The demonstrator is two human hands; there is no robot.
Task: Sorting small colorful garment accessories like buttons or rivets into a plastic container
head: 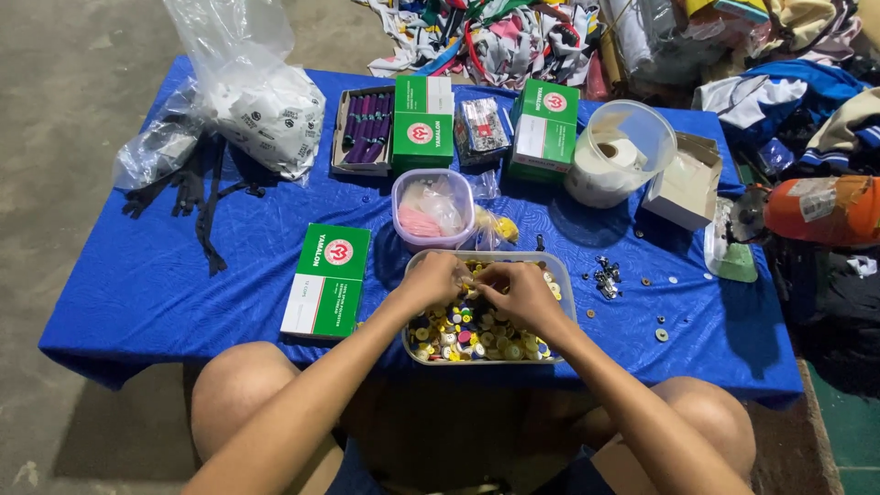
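A clear plastic tub (568, 275) full of several coloured buttons (467, 337) sits at the near edge of a table under a blue cloth (165, 275). Both hands are over the tub. My left hand (431, 280) and my right hand (521, 291) meet fingertip to fingertip above the buttons, pinching something small between them; what it is cannot be made out. My knees show below the table edge.
A green and white box (326, 280) lies left of the tub. Behind stand a small tub with pink contents (431, 211), two more green boxes (422, 119), a box of purple zippers (362, 128), a tape roll in a clear pot (616, 151), plastic bags (261, 101), loose buttons (662, 334).
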